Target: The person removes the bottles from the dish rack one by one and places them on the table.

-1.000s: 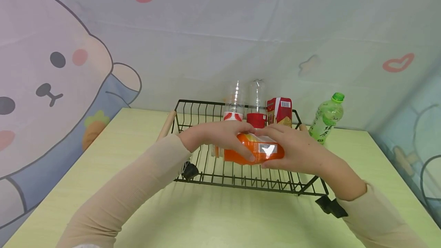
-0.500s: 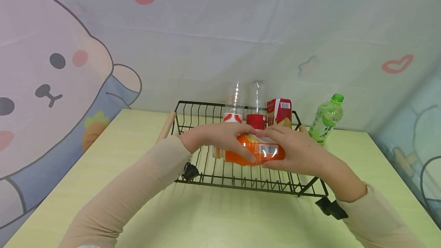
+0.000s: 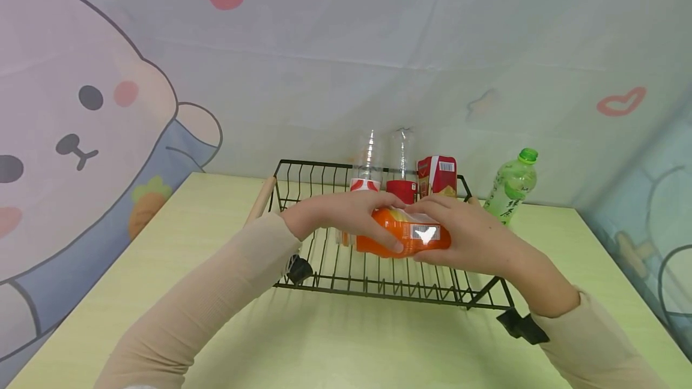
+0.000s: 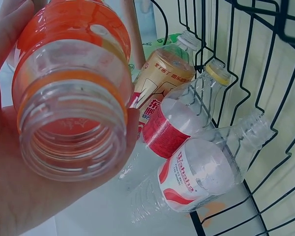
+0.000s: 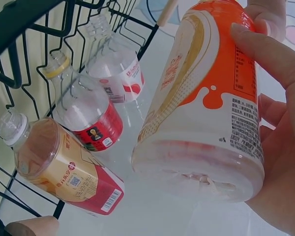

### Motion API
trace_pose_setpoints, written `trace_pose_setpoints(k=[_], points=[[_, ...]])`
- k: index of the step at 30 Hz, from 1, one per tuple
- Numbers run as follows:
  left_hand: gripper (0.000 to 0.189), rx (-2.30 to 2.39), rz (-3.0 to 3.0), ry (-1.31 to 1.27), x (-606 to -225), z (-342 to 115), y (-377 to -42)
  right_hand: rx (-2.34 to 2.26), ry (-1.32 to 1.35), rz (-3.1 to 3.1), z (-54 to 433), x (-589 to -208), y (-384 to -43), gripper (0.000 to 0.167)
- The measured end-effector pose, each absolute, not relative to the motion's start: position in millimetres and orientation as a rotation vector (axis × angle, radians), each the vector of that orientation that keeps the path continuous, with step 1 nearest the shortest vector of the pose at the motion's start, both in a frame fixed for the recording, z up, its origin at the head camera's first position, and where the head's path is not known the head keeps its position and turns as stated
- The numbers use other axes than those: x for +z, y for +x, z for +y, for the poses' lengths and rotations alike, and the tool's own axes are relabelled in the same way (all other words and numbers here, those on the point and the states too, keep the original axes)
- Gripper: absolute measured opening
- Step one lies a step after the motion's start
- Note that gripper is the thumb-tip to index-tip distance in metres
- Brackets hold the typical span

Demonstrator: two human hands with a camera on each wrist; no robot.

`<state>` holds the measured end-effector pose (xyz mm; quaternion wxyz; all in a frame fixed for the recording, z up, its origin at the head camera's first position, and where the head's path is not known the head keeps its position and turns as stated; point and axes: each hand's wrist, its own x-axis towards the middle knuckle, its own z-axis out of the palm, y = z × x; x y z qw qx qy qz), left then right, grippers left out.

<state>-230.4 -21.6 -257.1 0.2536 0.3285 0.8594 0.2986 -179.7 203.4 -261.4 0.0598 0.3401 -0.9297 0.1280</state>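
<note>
In the head view an orange-labelled plastic drink bottle [image 3: 402,239] lies on its side over a black wire rack [image 3: 346,291], held between both hands. My left hand [image 3: 351,215] grips it near the neck end. Its threaded mouth [image 4: 71,142] shows uncapped in the left wrist view. Around the base end curls my right hand [image 3: 470,233], with the thumb [image 5: 253,46] along the orange label in the right wrist view. Behind the hands, a Wahaha bottle [image 4: 196,172], a red-labelled clear bottle [image 4: 169,128] and a red-and-gold bottle [image 5: 71,167] lean in the rack.
A green drink bottle [image 3: 510,188] with a green cap stands right of the rack on the pale table [image 3: 346,347]. The rack has wooden handles [image 3: 262,200] at its sides. A printed cloth backdrop [image 3: 335,47] hangs behind. Black wrist cameras [image 3: 521,326] sit near the rack's front corners.
Both hands keep their grip while the orange-labelled bottle shifts slightly to the right over the rack. The head view has tilted a little; the other bottles stay in place.
</note>
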Motion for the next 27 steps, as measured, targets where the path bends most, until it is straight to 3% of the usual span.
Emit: trace_pose_setpoints(k=[27], points=[[0.072, 1.037, 2.266, 0.844, -259, -34, -239, 0.513, 0.974, -2.81, 218, -258, -180, 0.06]])
